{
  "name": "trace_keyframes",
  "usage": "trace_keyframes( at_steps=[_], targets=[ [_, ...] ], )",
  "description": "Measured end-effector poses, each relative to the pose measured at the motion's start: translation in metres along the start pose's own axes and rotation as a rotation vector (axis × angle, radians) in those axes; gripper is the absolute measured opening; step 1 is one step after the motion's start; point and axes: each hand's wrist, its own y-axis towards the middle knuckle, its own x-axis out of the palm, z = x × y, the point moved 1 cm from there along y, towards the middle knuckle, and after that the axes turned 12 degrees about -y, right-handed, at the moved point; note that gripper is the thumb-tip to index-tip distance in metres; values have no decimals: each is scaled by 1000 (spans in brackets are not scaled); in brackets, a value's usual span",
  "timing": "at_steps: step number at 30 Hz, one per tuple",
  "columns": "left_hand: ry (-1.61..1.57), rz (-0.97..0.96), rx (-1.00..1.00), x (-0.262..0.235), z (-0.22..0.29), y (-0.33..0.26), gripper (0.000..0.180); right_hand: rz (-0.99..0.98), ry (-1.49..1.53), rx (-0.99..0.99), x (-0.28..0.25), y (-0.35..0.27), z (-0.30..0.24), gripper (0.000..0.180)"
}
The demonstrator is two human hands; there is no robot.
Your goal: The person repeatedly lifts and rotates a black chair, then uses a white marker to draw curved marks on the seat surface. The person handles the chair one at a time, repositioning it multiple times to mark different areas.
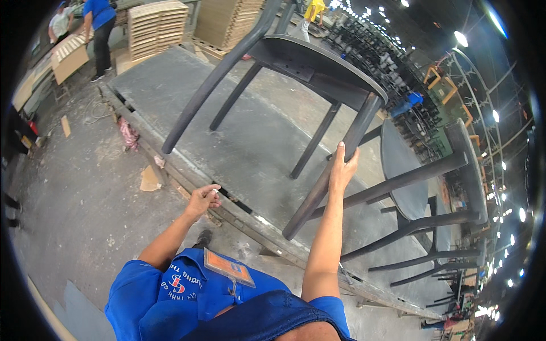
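One dark chair (pixel 307 67) sits at twelve o'clock over a grey platform (pixel 250 162), its near leg gripped by the right hand (pixel 343 171) at three. At eight o'clock the left hand (pixel 202 200) curls, pinching something pale, too small to identify; more dark chairs (pixel 401 167) stand toward four.

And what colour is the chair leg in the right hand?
The chair leg is dark grey, nearly black, clearest in the head view.

Free room lies between the chair legs (pixel 316 141) (more chairs (pixel 402 170) block rightward).
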Motion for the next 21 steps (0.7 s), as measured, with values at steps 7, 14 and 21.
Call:
trace_keyframes(
  at_steps=[7,14,21],
  targets=[
    [86,111,100,-33,11,-59,30,-24,-357,72,-17,-29,-20,53],
    [138,218,229,-51,42,-66,30,-31,-406,127,-27,-44,-35,63],
    [104,200,488,-36,142,-14,32,152,-350,14,-27,-17,-68,54]
  ],
)
